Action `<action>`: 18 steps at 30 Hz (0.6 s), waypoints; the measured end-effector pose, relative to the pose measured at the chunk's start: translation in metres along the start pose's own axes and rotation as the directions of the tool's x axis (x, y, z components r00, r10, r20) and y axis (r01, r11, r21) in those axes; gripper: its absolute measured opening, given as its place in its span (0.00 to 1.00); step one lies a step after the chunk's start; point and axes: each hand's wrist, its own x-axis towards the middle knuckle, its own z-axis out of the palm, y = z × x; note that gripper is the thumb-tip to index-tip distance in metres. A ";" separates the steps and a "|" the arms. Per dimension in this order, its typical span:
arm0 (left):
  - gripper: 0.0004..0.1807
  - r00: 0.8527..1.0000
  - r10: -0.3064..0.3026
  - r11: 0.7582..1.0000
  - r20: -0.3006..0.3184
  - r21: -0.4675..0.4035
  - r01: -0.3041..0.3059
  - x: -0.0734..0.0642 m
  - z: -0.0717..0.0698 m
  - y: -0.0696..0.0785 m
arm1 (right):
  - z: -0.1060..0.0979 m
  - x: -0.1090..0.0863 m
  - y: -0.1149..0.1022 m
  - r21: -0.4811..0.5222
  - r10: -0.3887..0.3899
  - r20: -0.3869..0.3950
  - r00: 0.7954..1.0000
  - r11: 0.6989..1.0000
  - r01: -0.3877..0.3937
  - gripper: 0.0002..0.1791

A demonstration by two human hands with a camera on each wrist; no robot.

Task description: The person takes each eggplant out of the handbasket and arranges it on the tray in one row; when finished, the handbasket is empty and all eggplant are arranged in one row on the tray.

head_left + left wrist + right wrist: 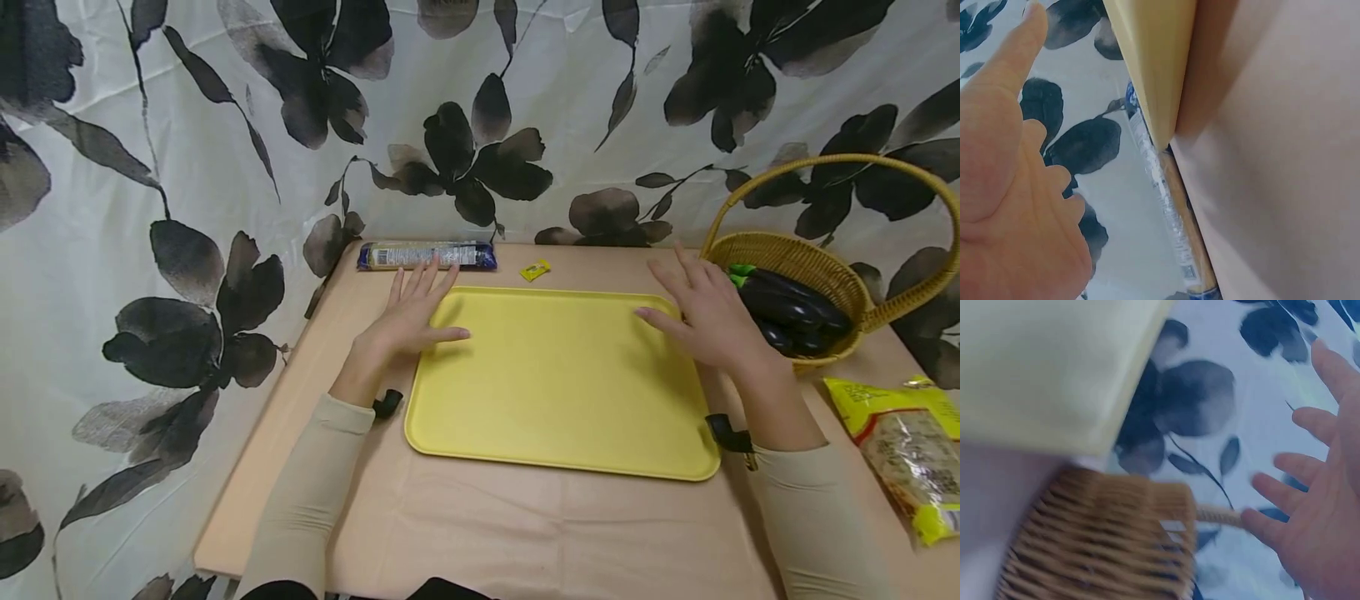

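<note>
A yellow tray (558, 383) lies flat on the table in the head view, bare on top. Over its left edge my left hand (408, 321) spreads its fingers, the thumb pointing across the rim. My right hand (697, 312) is held above the tray's right edge, fingers apart, between tray and basket. Neither hand grips anything. In the left wrist view the left hand (1016, 181) shows beside the tray's edge (1154, 69). Extended fingers of the right hand (1316, 469) appear in the right wrist view, near the wicker basket (1104, 531).
Eggplants (795, 308) fill the wicker basket (780, 243) with its tall handle at the right. A yellow bag (903, 450) lies at the right edge. Behind the tray are a long blue-ended packet (427, 256) and a small yellow packet (535, 270). A floral curtain (480, 108) hangs behind.
</note>
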 end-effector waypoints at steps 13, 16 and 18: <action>0.73 0.968 0.043 0.963 0.248 -0.269 0.026 -0.006 -0.007 -0.046 | -0.045 -0.026 0.055 0.112 0.155 -0.095 0.983 0.983 -0.144 0.36; 0.75 0.929 0.033 0.951 0.368 -0.299 0.085 -0.013 -0.005 -0.052 | -0.044 -0.031 0.068 0.079 0.176 -0.067 0.982 0.982 -0.171 0.34; 0.75 0.913 0.028 0.947 0.407 -0.304 0.106 -0.014 -0.003 -0.054 | -0.042 -0.033 0.075 0.070 0.194 -0.040 0.980 0.979 -0.191 0.33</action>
